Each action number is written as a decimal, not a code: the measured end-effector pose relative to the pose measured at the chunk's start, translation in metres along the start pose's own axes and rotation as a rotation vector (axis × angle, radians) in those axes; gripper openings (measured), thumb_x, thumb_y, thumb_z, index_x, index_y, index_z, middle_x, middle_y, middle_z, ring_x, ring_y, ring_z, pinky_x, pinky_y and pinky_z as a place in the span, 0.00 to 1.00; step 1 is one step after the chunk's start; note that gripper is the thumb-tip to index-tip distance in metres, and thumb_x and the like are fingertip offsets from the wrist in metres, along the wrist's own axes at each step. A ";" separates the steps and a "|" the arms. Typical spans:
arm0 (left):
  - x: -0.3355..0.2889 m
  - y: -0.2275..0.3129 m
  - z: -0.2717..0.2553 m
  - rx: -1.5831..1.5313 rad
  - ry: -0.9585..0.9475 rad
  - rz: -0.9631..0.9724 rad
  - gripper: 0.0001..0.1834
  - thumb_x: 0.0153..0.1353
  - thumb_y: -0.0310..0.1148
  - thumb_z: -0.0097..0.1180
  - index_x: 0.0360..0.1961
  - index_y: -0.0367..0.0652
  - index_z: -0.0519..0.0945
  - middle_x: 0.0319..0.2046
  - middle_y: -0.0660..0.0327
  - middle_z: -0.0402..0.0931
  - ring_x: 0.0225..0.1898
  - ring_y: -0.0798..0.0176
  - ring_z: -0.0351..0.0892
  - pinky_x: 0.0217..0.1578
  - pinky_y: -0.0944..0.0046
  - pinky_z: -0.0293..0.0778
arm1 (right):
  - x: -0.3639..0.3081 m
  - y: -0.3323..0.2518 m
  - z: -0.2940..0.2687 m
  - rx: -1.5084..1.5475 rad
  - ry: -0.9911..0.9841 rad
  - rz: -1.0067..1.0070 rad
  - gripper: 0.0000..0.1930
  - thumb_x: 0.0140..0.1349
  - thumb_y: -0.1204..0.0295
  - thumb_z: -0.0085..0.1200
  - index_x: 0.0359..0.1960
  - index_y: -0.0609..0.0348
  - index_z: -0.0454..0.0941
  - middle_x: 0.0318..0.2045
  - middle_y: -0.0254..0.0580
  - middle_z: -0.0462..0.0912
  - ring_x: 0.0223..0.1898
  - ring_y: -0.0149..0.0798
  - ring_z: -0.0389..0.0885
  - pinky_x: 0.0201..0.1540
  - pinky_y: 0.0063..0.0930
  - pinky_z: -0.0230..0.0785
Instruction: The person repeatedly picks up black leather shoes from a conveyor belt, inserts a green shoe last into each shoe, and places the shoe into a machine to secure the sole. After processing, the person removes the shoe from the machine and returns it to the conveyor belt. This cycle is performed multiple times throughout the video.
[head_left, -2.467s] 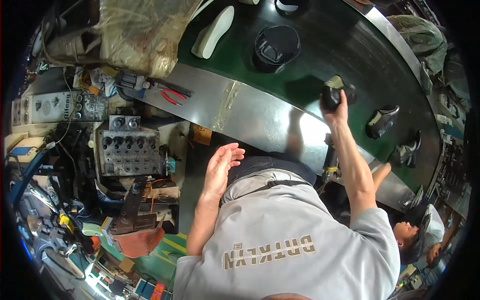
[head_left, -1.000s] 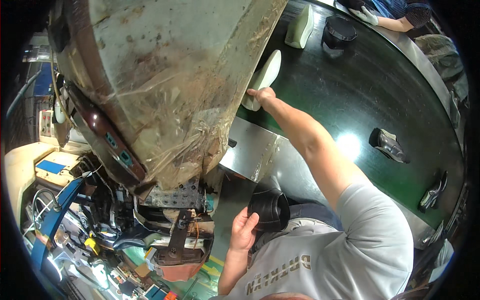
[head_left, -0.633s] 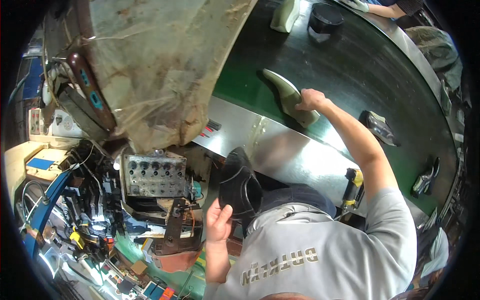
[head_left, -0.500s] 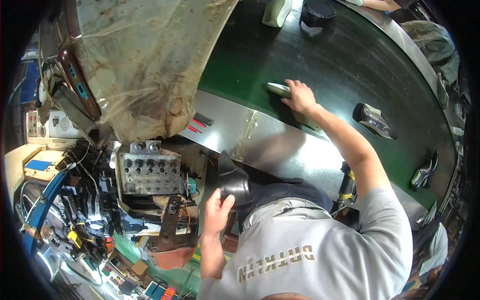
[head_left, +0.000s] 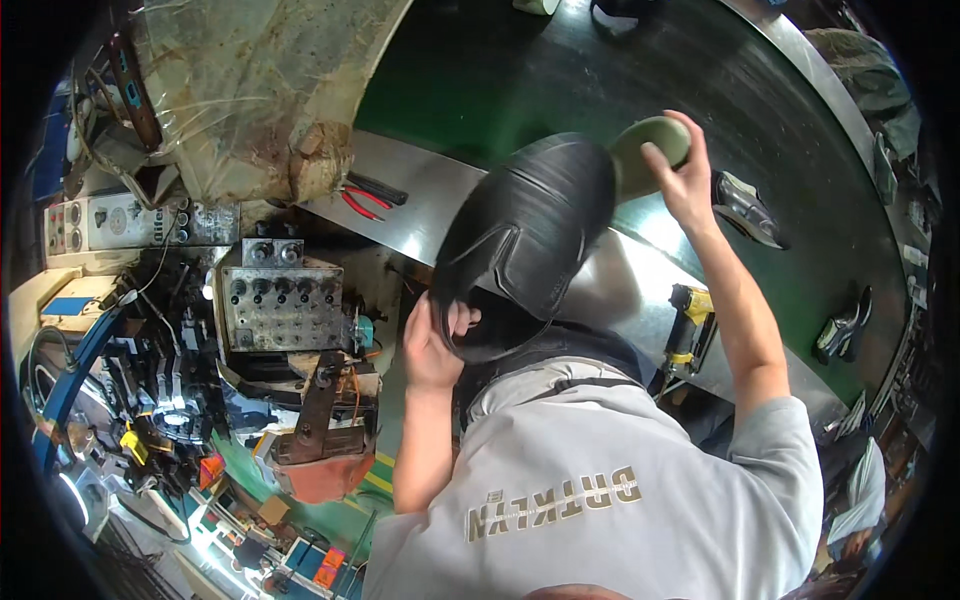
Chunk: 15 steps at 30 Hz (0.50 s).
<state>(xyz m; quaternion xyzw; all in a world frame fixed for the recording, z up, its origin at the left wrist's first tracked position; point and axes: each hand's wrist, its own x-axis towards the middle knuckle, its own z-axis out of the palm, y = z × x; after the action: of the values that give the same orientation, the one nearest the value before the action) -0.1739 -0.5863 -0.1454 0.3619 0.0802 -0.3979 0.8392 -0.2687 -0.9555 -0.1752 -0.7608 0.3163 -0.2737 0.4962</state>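
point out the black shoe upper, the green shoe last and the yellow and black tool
Black shoe upper (head_left: 548,202), head view: creased outer face.
Green shoe last (head_left: 631,160), head view: its side.
Yellow and black tool (head_left: 686,325), head view: middle of its body.

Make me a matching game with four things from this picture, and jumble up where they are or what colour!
1. black shoe upper
2. green shoe last
3. red-handled pliers
4. shirt

A. light grey
B. held by the right hand
C. lying on the metal strip
D. held by the left hand

Right pairs: 1-D; 2-B; 3-C; 4-A
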 end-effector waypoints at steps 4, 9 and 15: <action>0.018 -0.032 -0.014 -0.318 0.053 -0.214 0.13 0.73 0.40 0.41 0.37 0.44 0.73 0.23 0.69 0.59 0.30 0.68 0.60 0.45 0.62 0.63 | -0.026 0.010 0.001 0.649 0.124 0.348 0.25 0.65 0.59 0.58 0.59 0.54 0.67 0.47 0.41 0.78 0.47 0.34 0.78 0.49 0.29 0.73; 0.021 -0.039 -0.004 -0.272 0.230 -0.253 0.14 0.72 0.39 0.43 0.38 0.43 0.77 0.29 0.67 0.73 0.33 0.67 0.72 0.44 0.59 0.70 | -0.068 0.016 0.016 1.039 0.163 0.669 0.18 0.69 0.62 0.51 0.56 0.55 0.69 0.46 0.41 0.80 0.44 0.34 0.81 0.46 0.33 0.78; 0.026 -0.042 0.009 -0.191 0.144 -0.280 0.20 0.73 0.41 0.39 0.50 0.39 0.78 0.50 0.56 0.80 0.53 0.58 0.78 0.57 0.55 0.71 | -0.083 0.009 0.026 1.410 0.008 0.768 0.16 0.69 0.62 0.48 0.52 0.58 0.75 0.46 0.43 0.81 0.44 0.37 0.81 0.48 0.35 0.78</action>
<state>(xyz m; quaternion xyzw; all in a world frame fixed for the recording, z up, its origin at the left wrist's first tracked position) -0.1879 -0.6260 -0.1728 0.2935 0.2268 -0.4746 0.7982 -0.3060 -0.8806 -0.2009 -0.1054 0.3104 -0.2220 0.9183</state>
